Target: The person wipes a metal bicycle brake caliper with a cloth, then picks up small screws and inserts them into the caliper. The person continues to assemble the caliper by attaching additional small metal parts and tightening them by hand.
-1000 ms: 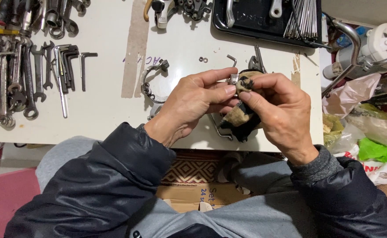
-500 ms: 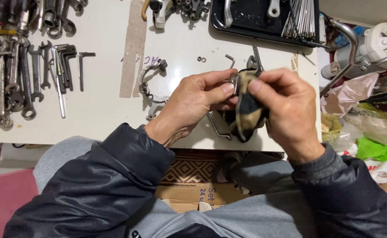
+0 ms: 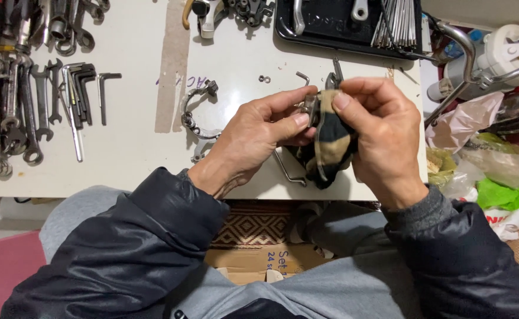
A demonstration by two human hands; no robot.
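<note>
Left hand (image 3: 253,139) pinches small shiny metal part (image 3: 310,108) in fingers, above white tabletop (image 3: 135,142). Right hand (image 3: 383,133) holds dirty tan-and-black rag (image 3: 330,145); fingers now press rag over part. A second ago part showed more. Looks like wiping goes on.

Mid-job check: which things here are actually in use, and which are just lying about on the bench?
In use:
left hand, holding a small metal part
right hand, pressing a dark rag on it

Lying about:
wrenches
hex keys
metal clamp
black tray
plastic bags
</note>
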